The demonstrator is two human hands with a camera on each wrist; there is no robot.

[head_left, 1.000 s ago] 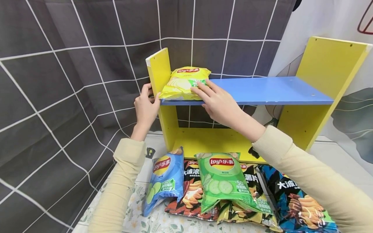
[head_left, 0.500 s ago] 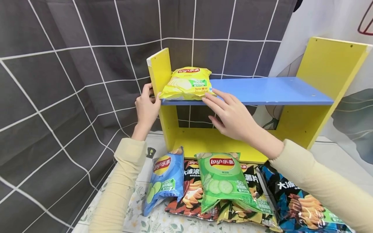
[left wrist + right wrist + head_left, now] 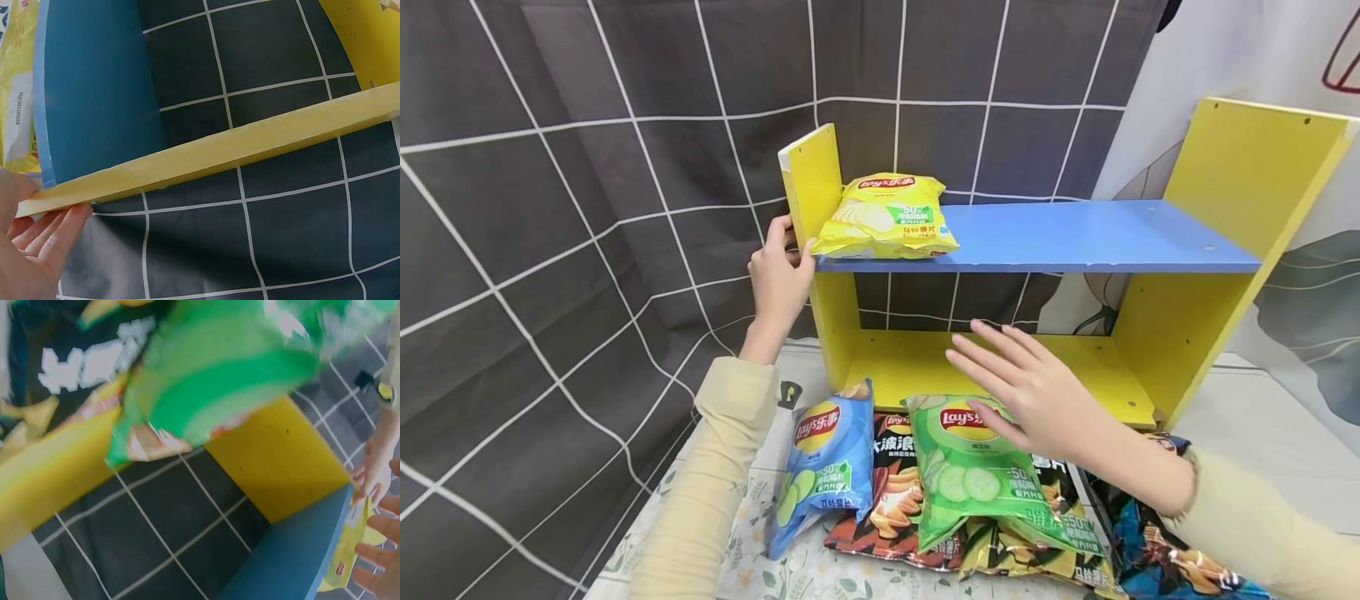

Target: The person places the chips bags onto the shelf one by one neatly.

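My left hand point(image 3: 778, 275) pinches the left yellow side panel point(image 3: 812, 179) of a small shelf at the height of its blue board point(image 3: 1097, 233). In the left wrist view the thumb lies on one side of that panel point(image 3: 250, 145) and the fingers on the other. A yellow bag of potato chips point(image 3: 887, 218) lies on the blue board against the panel, close to my left thumb. My right hand point(image 3: 1037, 396) hovers with fingers extended and spread, holding nothing. Behind it in the head view is a green bag of chips point(image 3: 958, 483), partly covered by the hand.
Before the shelf lie a light blue chip bag point(image 3: 823, 467), a black-and-red one point(image 3: 891, 508), a black-and-gold one point(image 3: 1026, 550) under the green bag, and a black-and-blue one point(image 3: 1180, 554). The yellow lower board point(image 3: 917, 358) is behind them. A dark checked curtain point(image 3: 647, 183) hangs behind.
My right hand has left the yellow chip bag and moved down and to the right, over the bags in front. The left hand keeps its hold on the panel.
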